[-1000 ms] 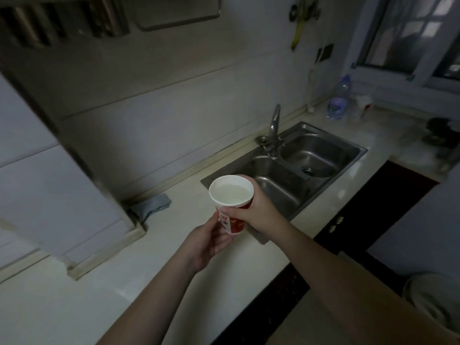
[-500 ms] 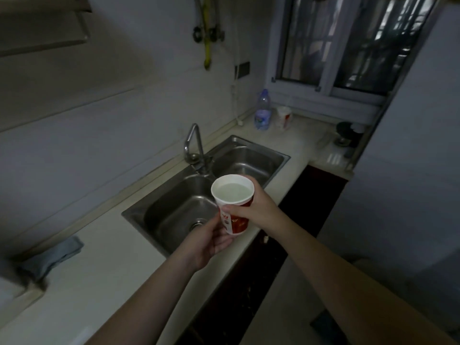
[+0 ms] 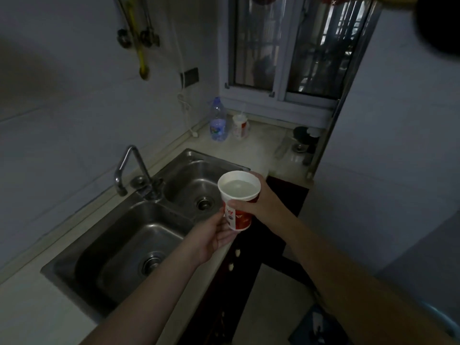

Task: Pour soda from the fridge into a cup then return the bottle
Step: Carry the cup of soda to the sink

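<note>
Far left there's the bench (image 3: 37, 302), pale and dim, then the double sink (image 3: 139, 235) let into it with the tap (image 3: 129, 168) arched over the divider. Now my left hand (image 3: 211, 237): its grip is half curled, fingertips touching the lower wall of the cup (image 3: 238, 200), steadying it from below rather than carrying it, I'd say. The cup itself is held upright in the air over the bench's front edge, just right of the near basin, and it's full close to the brim with pale liquid, which is surely why both hands are on it and why it's kept so level. My right hand (image 3: 261, 200) has the real hold, its grip wrapped round the far side of the cup with the thumb across the red print. So the pouring looks done to me. No fridge in view, and I can't tell whether the clear bottle (image 3: 218, 120) standing back by the window, beside a second printed cup (image 3: 240, 125), is the soda one. Further right, dark round items I can't make out on the bench corner, then bare wall. Any tilt here would spill it.
</note>
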Available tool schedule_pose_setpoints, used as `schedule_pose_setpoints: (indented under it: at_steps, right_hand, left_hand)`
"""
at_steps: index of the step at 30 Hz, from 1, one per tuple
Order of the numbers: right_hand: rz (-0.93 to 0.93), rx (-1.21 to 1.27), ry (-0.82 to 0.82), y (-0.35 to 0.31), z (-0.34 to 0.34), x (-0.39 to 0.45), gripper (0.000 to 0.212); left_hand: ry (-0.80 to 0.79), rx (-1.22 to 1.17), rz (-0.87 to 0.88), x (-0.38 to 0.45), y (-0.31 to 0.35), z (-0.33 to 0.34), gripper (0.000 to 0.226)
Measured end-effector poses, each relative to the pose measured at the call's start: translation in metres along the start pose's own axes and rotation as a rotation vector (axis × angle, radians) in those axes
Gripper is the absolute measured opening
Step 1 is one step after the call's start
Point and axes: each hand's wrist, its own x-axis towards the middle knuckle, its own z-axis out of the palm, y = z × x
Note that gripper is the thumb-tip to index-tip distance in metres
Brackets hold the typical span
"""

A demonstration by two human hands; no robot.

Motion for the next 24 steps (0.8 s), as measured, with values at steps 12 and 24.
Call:
schedule_pose_setpoints:
  at_steps: [12, 24]
  right_hand:
    - [-0.004, -0.034, 0.114, 0.016, -0.058, 0.123, 0.073]
    - [0.040, -0.021, 0.073, 0.045, -0.118, 0.234, 0.076]
  left_hand:
    - [-0.058, 0.030, -0.032, 0.137, 0.067, 0.028, 0.037]
    - [-0.026, 0.101, -0.081, 0.258, 0.108, 0.057, 0.030]
